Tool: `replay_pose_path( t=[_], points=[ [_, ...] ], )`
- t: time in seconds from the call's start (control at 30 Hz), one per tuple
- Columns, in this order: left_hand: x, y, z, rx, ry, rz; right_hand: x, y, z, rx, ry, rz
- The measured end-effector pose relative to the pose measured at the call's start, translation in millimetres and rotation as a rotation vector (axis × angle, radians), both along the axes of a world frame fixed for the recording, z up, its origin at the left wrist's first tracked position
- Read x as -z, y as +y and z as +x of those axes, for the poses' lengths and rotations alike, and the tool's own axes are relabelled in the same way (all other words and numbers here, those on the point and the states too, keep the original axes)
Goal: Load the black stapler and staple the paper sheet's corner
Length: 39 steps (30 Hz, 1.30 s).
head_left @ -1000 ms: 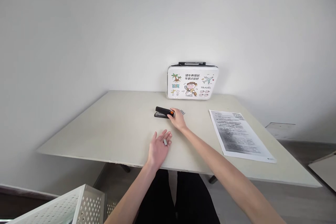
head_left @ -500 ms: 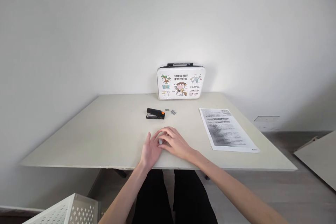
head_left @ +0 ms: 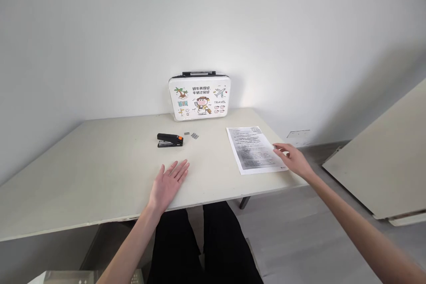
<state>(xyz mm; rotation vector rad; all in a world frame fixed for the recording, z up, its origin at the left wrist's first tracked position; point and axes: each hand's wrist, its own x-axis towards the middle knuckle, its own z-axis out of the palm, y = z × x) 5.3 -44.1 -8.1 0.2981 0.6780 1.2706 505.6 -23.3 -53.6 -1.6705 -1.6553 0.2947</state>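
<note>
My left hand [head_left: 167,187] rests palm up near the table's front edge, fingers stretched out and nothing in it. At the right edge of a printed sheet of paper [head_left: 254,153], my right hand [head_left: 294,159] has its thumb and fingers drawn together. A small greyish bit shows at those fingertips, too small to name. Beyond my left hand lies a black stapler [head_left: 170,140] with an orange button. Just right of it are several grey staple strips [head_left: 195,136].
A white case [head_left: 199,97] with cartoon prints and a black handle leans against the wall behind the table [head_left: 109,164]. Low on the wall at right is a socket plate [head_left: 298,133]. A white panel [head_left: 382,155] stands right of the table.
My right hand has left my left palm and moved right to the sheet's edge. The small pale thing between my hands no longer shows at the left palm. My view has turned right.
</note>
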Motion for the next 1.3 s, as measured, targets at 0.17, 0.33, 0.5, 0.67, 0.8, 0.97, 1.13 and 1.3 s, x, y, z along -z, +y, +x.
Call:
replay_pose_path(
  t=[0.17, 0.33, 0.5, 0.67, 0.8, 0.97, 1.13, 1.3],
  points=[
    [-1.1, 0.0, 1.1, -0.026, 0.026, -0.004, 17.9, 22.1, 45.5, 0.034, -0.101, -0.071],
    [-2.1, -1.1, 2.0, -0.051, 0.024, -0.033, 18.8, 31.9, 50.0, 0.086, -0.065, -0.086],
    [-1.6, 0.4, 2.2, -0.094, 0.012, -0.058, 17.0, 9.5, 20.3, 0.272, 0.008, 0.023],
    [1.2, 2.9, 1.0, -0.096, -0.007, -0.05, 8.5, -32.4, -55.1, 0.07, 0.14, 0.03],
    [1.4, 3.1, 0.5, -0.095, -0.033, -0.05, -8.5, -52.6, -126.4, -0.269, 0.337, -0.086],
    [-0.5, 0.5, 0.6, -0.099, -0.032, -0.045, -24.3, -44.9, -200.8, -0.599, 0.521, -0.181],
    [-2.3, -1.3, 2.1, -0.112, -0.041, -0.049, -22.3, -36.0, -236.5, -0.634, 0.485, -0.186],
    [-5.0, -2.5, 4.3, -0.129, -0.053, -0.061, -15.6, -38.5, -236.0, -0.603, 0.441, -0.154]
  ],
)
